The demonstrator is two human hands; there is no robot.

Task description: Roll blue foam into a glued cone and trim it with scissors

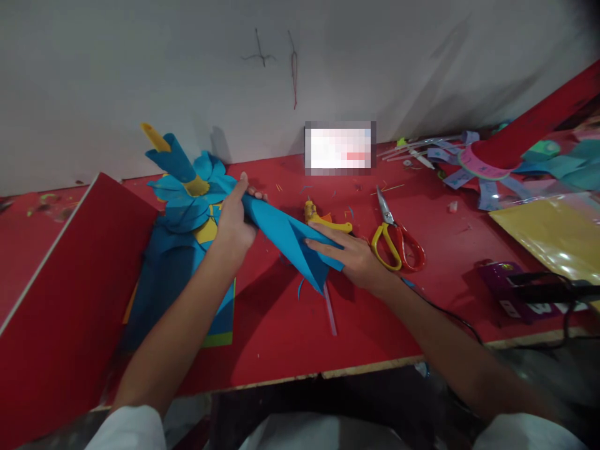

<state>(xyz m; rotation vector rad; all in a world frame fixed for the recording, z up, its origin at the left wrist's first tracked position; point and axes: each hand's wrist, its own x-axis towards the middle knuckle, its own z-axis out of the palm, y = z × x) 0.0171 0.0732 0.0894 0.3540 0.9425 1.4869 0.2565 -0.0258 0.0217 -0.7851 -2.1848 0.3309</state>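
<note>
A rolled blue foam sheet [281, 231] slants across the middle of the view, forming a long cone with its wider, flaring end at the right. My left hand [235, 215] is wrapped round the narrow upper end. At the flared end, my right hand [354, 255] grips the sheet's edge, its fingers laid along the blue surface. Just behind that hand lies a yellow glue gun [323, 220], partly hidden by the fingers. A clear glue stick [330, 312] rests under the cone's lower tip. Left of my left hand stands a blue-and-yellow foam flower [185, 194].
Scissors [391, 231] with yellow and red handles lie right of centre. A red board [70, 269] leans at the left beside blue sheets [164, 281]. A purple box [506, 290] with cables and a yellow packet [557, 231] sit at the right. A pixelated rectangle [340, 149] stands near the wall.
</note>
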